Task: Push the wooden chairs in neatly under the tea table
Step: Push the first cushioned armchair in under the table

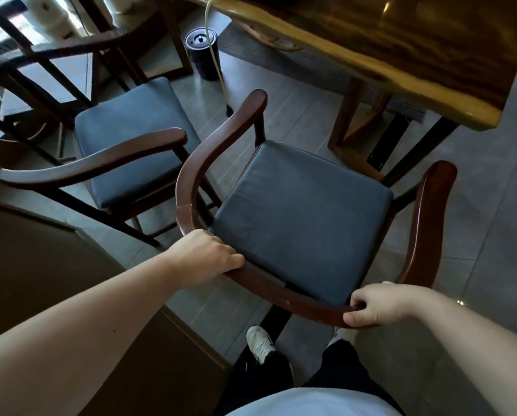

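Observation:
A wooden armchair (299, 205) with a curved dark-red back rail and a dark blue seat cushion stands in front of me, facing the tea table (371, 55). My left hand (206, 255) grips the left part of the back rail. My right hand (377, 304) grips the right part of the same rail. The chair's front edge sits just short of the table's near corner and its wooden legs. A second matching armchair (125, 139) stands to the left, apart from the table and angled.
A black cylindrical bin (203, 52) stands on the tiled floor beyond the chairs, with a pale hose (218, 64) hanging from the tabletop beside it. A brown cabinet top (41, 265) sits at my left. Another dark wooden frame (26, 70) stands at far left.

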A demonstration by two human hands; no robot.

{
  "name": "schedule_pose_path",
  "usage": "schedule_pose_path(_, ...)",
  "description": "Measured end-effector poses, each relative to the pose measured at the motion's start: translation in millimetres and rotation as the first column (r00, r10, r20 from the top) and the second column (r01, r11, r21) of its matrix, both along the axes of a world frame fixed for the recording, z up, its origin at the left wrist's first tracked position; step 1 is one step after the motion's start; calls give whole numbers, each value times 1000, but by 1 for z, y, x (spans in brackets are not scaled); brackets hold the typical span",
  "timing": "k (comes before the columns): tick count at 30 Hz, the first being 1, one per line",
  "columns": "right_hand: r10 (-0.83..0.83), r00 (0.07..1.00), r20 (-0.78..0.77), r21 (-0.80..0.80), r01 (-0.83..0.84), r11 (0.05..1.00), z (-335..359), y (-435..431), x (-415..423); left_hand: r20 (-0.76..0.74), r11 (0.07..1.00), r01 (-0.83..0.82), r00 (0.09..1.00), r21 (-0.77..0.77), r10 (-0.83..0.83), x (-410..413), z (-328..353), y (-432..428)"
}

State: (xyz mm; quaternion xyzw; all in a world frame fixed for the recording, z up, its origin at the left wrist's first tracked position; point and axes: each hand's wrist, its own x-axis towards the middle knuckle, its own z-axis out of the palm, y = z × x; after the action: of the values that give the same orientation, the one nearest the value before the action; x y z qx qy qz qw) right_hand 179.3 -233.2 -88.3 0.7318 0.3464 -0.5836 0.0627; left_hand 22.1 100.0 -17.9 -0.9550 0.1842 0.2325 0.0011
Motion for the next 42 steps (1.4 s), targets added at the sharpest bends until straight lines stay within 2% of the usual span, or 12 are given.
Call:
schedule_pose_path(7, -31, 1000, -5, 35, 31, 999, 9, 34, 3, 5, 998, 12, 1000, 61, -12, 28, 3, 37)
schedule_pose_path(15, -104, 992, -74, 53, 108, 993, -4, 62, -2, -5, 994, -66, 998, 87, 66, 34, -2, 60)
schedule_pose_path(18, -102, 990, -95, 108, 113, 988, -10, 56, 3, 19, 989, -115, 993, 97, 114, 28, 1, 47)
schedule_pose_path(20, -89, 995, -38, 184, 94, 978, -16, 48, 12, 76, 988, -137, 989, 78, 131, 22, -1, 28)
schedule_pose_path(22, -38, 995, 95, 235, 15, 972, -22, 35, 26, 79, 987, -145, 987, 75, 139, 20, -3, 3)
schedule_pose_path(23, 32, 982, 189, 258, -81, 963, -26, 27, 35, 61, 983, -163, 986, 85, 158, 20, -4, -7)
schedule_pose_path(26, 200, 862, 465, 281, -358, 890, -39, 5, 66, -7, 974, -193, 981, 121, 195, 19, -1, -22)
schedule_pose_path(28, 321, 773, 547, 234, -510, 827, -43, -4, 88, -29, 982, -179, 983, 60, 181, 18, 2, -37)
schedule_pose_path(31, 451, 712, 539, 172, -617, 768, -44, -5, 116, -101, 990, -137, 985, 19, 139, 26, 1, -88)
schedule_pose_path(34, 539, 711, 451, 129, -649, 750, -46, 1, 130, -146, 974, -218, 964, 58, 224, 33, -5, -113)
schedule_pose_path(38, 539, 745, 393, 143, -628, 765, -48, -1, 136, -145, 964, -259, 953, 69, 266, 28, -13, -114)
schedule_pose_path(42, 567, 749, 344, 43, -616, 787, -44, -2, 154, -140, 955, -295, 944, 39, 298, 40, -16, -133)
